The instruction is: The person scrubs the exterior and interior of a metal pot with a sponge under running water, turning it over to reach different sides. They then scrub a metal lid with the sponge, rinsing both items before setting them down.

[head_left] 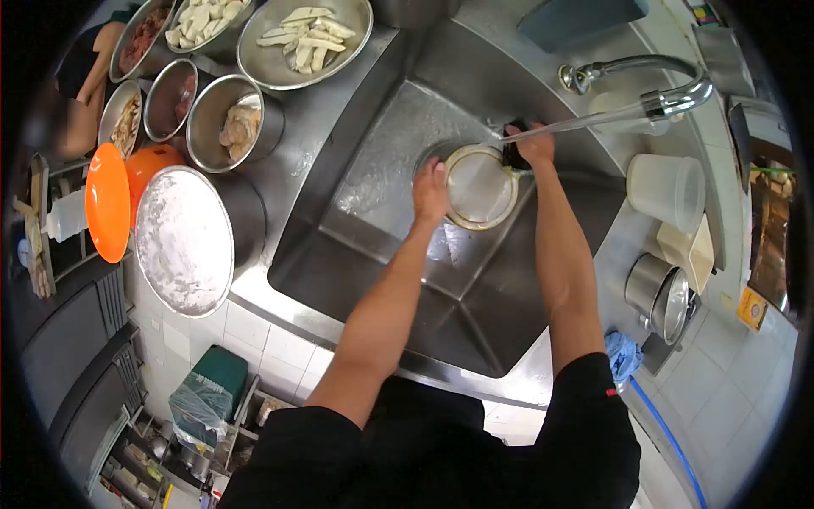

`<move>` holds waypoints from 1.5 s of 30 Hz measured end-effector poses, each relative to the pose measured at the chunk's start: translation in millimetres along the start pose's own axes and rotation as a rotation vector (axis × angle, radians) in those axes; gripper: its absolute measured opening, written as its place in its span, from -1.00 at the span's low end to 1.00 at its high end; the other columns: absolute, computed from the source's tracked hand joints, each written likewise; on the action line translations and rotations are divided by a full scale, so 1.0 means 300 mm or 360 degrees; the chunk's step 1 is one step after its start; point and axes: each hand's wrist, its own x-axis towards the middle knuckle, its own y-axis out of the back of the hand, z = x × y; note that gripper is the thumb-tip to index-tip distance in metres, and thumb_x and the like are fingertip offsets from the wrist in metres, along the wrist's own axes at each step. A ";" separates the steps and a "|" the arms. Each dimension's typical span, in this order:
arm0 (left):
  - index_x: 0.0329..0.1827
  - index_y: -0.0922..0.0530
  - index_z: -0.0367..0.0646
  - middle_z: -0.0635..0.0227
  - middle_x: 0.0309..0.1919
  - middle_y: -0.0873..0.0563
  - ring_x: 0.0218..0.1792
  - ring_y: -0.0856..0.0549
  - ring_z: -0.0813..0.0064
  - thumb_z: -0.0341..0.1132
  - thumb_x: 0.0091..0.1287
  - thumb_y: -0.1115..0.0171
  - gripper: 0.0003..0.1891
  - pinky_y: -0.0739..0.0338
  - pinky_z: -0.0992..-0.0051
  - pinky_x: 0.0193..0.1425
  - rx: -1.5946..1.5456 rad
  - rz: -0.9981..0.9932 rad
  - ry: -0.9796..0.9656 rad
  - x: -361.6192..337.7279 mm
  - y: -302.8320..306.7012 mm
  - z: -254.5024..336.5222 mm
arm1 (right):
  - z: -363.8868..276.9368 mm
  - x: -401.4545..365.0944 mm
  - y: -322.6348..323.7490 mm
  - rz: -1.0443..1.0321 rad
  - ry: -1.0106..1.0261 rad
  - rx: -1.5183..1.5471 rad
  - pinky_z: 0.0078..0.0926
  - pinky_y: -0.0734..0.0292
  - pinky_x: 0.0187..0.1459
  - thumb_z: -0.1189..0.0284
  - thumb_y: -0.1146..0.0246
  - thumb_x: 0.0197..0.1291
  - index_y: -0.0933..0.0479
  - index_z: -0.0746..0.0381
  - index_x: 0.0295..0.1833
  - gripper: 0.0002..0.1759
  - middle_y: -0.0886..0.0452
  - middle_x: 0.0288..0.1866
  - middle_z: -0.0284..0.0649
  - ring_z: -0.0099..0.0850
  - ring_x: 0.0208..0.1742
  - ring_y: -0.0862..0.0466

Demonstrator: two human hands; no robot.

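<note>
A round pot or container with a pale, whitish base or inside [480, 188] is in the metal sink [365, 280]. My left hand [431, 191] lies against its left side, fingers closed round the wall. At the pot's upper right, my right hand [536, 146] holds a black scrubbing pad [515, 146] against the rim. Water runs from the curved faucet [678, 92] at the upper right and streams leftward past my right hand to the pot.
Bowls of cut white pieces [307, 42] and meat [241, 131] stand on the left counter beside a large floury tray [185, 242] and an orange lid [108, 202]. Plastic tubs [666, 187] and metal pots [649, 284] are right. Another person's arm [93, 85] shows upper left.
</note>
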 end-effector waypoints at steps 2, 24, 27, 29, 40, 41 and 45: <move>-0.09 -0.59 -0.35 -0.08 -0.17 -0.68 -0.04 -0.60 -0.07 -0.23 0.46 0.06 -0.65 -0.44 0.17 0.11 -0.0088 -0.0215 0.0094 0.054 0.061 0.013 | 0.124 -0.007 -0.001 0.0016 -0.0105 0.0306 -0.20 -0.45 0.19 0.02 -0.40 -0.04 -0.50 0.37 0.17 -0.23 -0.59 0.12 0.08 -0.06 0.15 -0.59; 0.17 -0.50 -0.16 0.29 -0.17 -0.62 -0.14 -0.59 0.40 0.35 0.28 -0.05 -0.26 -0.50 0.44 -0.01 -0.0693 -0.0631 0.0953 0.214 0.230 0.235 | -0.123 -0.435 -0.081 0.0521 0.0087 0.0866 0.05 -0.32 0.09 0.08 -0.39 0.04 -0.51 0.18 0.10 -0.43 -0.45 0.13 0.01 -0.01 0.16 -0.40; 0.22 -0.52 -0.19 0.14 0.13 -0.61 0.15 -0.57 0.24 0.32 0.24 -0.11 -0.24 -0.42 0.37 0.21 0.0484 -0.0649 0.0522 0.285 0.127 0.197 | -0.045 -0.426 -0.096 0.0584 0.0041 0.0489 0.08 -0.30 0.12 0.06 -0.38 0.05 -0.47 0.11 0.18 -0.39 -0.41 0.21 -0.02 -0.02 0.23 -0.37; 0.17 -0.55 -0.18 0.07 0.15 -0.60 0.17 -0.58 0.16 0.32 0.22 -0.11 -0.26 -0.39 0.33 0.25 0.0594 -0.0724 0.0466 0.278 0.092 0.218 | -0.023 -0.424 -0.124 0.0453 -0.0039 0.0297 0.12 -0.27 0.18 0.01 -0.33 0.09 -0.40 0.00 0.28 -0.34 -0.36 0.29 -0.06 -0.03 0.28 -0.34; 0.16 -0.51 -0.20 -0.15 0.02 -0.62 0.11 -0.56 -0.07 0.19 0.42 0.17 -0.37 -0.39 0.13 0.21 0.0742 -0.1020 0.0192 0.253 0.050 0.110 | -0.009 -0.414 -0.178 0.0505 0.0308 0.0173 0.12 -0.29 0.17 -0.04 -0.23 0.14 -0.35 -0.16 0.35 -0.35 -0.29 0.35 -0.10 -0.04 0.30 -0.32; 0.15 -0.50 -0.22 -0.18 -0.01 -0.62 0.08 -0.57 -0.11 0.16 0.45 0.22 -0.39 -0.39 0.10 0.20 0.0722 -0.0769 0.0316 0.208 0.028 0.095 | -0.008 -0.423 -0.165 0.0545 0.0584 0.0049 0.10 -0.30 0.16 -0.05 -0.24 0.12 -0.36 -0.18 0.35 -0.34 -0.29 0.36 -0.12 -0.06 0.30 -0.32; 0.18 -0.45 -0.18 -0.22 0.03 -0.54 0.07 -0.51 -0.17 0.11 0.46 0.18 -0.45 -0.37 0.05 0.18 0.0548 -0.0164 0.0486 0.040 0.051 0.095 | -0.037 -0.427 -0.160 0.0405 0.0656 0.0005 0.11 -0.29 0.15 -0.08 -0.25 0.08 -0.36 -0.24 0.35 -0.32 -0.25 0.39 -0.15 -0.06 0.32 -0.29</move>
